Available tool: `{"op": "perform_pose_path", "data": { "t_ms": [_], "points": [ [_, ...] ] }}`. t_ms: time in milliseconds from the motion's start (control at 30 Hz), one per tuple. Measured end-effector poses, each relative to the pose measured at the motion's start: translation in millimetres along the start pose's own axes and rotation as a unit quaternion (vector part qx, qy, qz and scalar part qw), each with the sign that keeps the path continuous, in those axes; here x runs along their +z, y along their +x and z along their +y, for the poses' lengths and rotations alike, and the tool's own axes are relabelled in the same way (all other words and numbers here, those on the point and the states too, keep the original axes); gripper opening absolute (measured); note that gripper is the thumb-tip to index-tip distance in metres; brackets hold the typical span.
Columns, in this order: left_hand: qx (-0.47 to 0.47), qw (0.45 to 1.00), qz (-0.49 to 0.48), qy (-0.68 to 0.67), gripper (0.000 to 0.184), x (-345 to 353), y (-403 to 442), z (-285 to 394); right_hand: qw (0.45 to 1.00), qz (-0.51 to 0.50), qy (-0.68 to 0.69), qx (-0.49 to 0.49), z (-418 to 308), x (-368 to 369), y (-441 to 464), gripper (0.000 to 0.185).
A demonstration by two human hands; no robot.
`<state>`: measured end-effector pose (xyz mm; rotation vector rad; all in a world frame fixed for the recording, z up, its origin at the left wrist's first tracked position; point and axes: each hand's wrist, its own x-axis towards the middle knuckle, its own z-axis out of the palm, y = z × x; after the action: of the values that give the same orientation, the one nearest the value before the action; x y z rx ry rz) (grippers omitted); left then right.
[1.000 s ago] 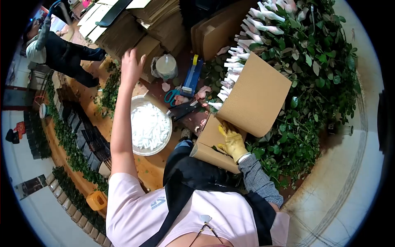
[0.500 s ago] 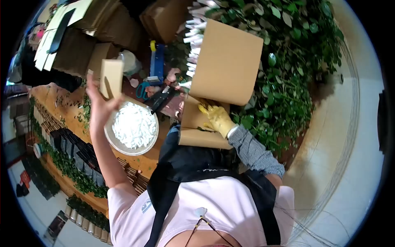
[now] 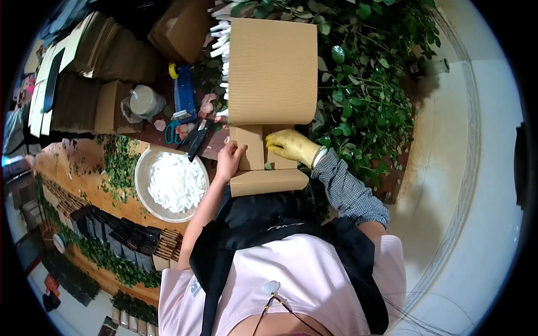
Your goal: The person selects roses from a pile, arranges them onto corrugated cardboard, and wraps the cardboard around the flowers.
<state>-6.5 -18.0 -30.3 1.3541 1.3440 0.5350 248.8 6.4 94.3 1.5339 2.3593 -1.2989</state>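
Your left hand (image 3: 227,160), bare, is closed on the left edge of a small cardboard strip (image 3: 250,148), thumb on its upper face. The strip lies upright in your view, inside an open corrugated cardboard wrap (image 3: 273,70), between the wrap's large upper panel and its narrow folded front lip. Your right hand (image 3: 292,147), in a yellow rubber glove and checked sleeve, is just right of the strip, over the wrap's inner face. Its fingers are bent; whether they grip anything you cannot tell from this view.

Wrap position: front edge of the worktable (image 3: 216,147), directly before your black apron (image 3: 263,215). White-sleeved flower heads (image 3: 222,43) stick out along the left edge of the upper panel. Leafy green stems (image 3: 364,106) spread from the panel's right side towards the table's right edge.

Left of the wrap, on the table: black-handled cutting tool (image 3: 198,140) near the front edge; teal-handled scissors (image 3: 171,132) just beside it; blue tape dispenser (image 3: 184,98) with a yellow part at its far end; pink petals (image 3: 208,103) around these. Stacked cardboard (image 3: 78,101) fills the left end. Below the front edge, left of your forearm: round white basket (image 3: 141,193) holding many small white sleeves (image 3: 176,182).
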Motion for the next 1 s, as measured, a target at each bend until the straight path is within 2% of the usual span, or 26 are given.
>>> {"op": "perform_pose_path", "data": {
  "t_ms": [100,167,233,300,333,367,400,433,467,500,533,600,667,700,733,767,833,900,933,1000],
  "points": [
    [0.016,0.999,0.036,-0.006,0.027,0,5,-14,0.975,0.178,-0.007,-0.132,-1,22,8,0.037],
    [0.038,0.993,0.046,0.099,0.03,-5,9,-3,0.978,0.15,-0.124,-0.077,-18,30,16,0.043],
    [0.055,0.957,0.033,0.283,0.034,-16,6,30,0.979,0.025,-0.195,0.049,-32,33,34,0.045],
    [0.047,0.905,-0.065,0.417,0.034,-32,8,73,0.964,-0.025,-0.244,0.101,-37,32,40,0.038],
    [0.096,0.921,-0.106,0.363,0.034,-37,9,84,0.958,-0.017,-0.265,0.109,-40,35,42,0.033],
    [0.032,0.951,-0.215,0.22,0.033,-37,15,85,0.951,-0.008,-0.286,0.117,-44,38,44,0.028],
    [-0.041,0.946,-0.313,0.073,0.032,-37,20,86,0.953,0.001,-0.28,0.114,-43,37,44,0.027],
    [-0.056,0.928,-0.356,0.093,0.032,-33,23,79,0.955,0.011,-0.273,0.111,-43,37,44,0.026],
    [-0.054,0.925,-0.362,0.103,0.032,-27,26,72,0.97,0.027,-0.222,0.095,-38,36,39,0.03],
    [-0.055,0.919,-0.353,0.168,0.033,-22,29,65,0.982,0.041,-0.17,0.077,-33,34,35,0.033],
    [-0.053,0.909,-0.342,0.233,0.035,-18,31,75,0.993,0.087,-0.056,0.061,-22,32,23,0.038],
    [-0.085,0.902,-0.359,0.223,0.038,-15,22,89,0.975,0.181,0.127,0.018,-3,35,-6,0.043],
    [-0.08,0.914,-0.334,0.217,0.039,-15,14,95,0.926,0.348,0.142,0.037,8,44,-54,0.044],
    [-0.072,0.925,-0.321,0.188,0.037,-16,20,60,0.895,0.428,0.08,0.099,16,53,-76,0.044],
    [-0.046,0.912,-0.325,0.246,0.037,-17,20,62,0.856,0.483,0.009,0.183,24,65,-94,0.045],
    [-0.048,0.912,-0.324,0.246,0.036,-16,18,68,0.825,0.493,-0.048,0.271,34,80,-104,0.045],
    [-0.047,0.915,-0.318,0.245,0.036,-17,18,66,0.828,0.462,-0.055,0.312,56,108,-106,0.046],
    [-0.014,0.918,-0.336,0.212,0.035,-21,27,43,0.842,0.482,0.013,0.241,80,126,-109,0.054],
    [-0.079,0.913,-0.351,0.192,0.035,-18,22,67,0.85,0.459,0.098,0.237,77,105,-117,0.051],
    [-0.081,0.913,-0.361,0.172,0.035,-23,26,54,0.825,0.437,0.265,0.242,69,53,-137,0.046]
  ]
}}
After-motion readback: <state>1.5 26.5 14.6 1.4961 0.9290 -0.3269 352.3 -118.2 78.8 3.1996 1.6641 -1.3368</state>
